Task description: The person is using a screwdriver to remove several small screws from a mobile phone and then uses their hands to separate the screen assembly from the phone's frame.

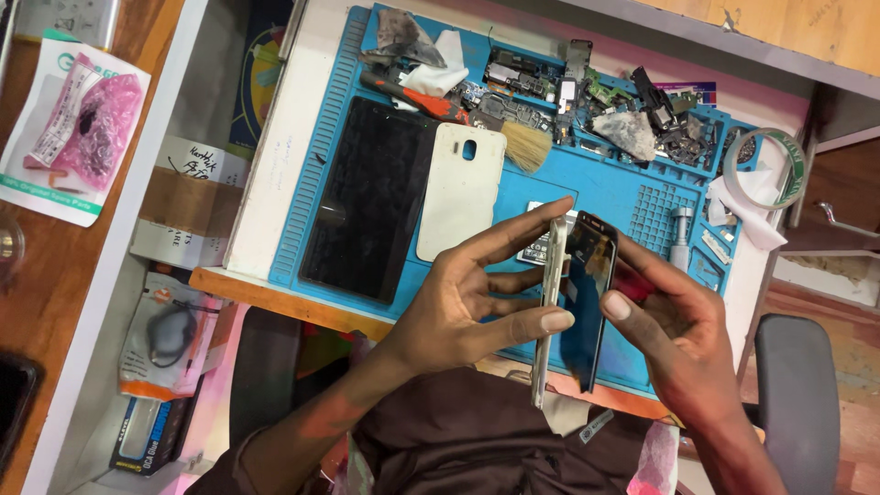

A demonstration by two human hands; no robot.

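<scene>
Between both hands — left hand, right hand — opened phone.

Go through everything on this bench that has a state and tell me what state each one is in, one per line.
Phone frame: on edge, held in left hand.
Screen panel: separated from the frame at the top, dark, held by right hand.
Back cover: off, lying flat on blue mat.
Tablet: flat on the mat, screen dark.
Brush: lying on the mat.
Tape roll: lying flat beside the mat.
</scene>
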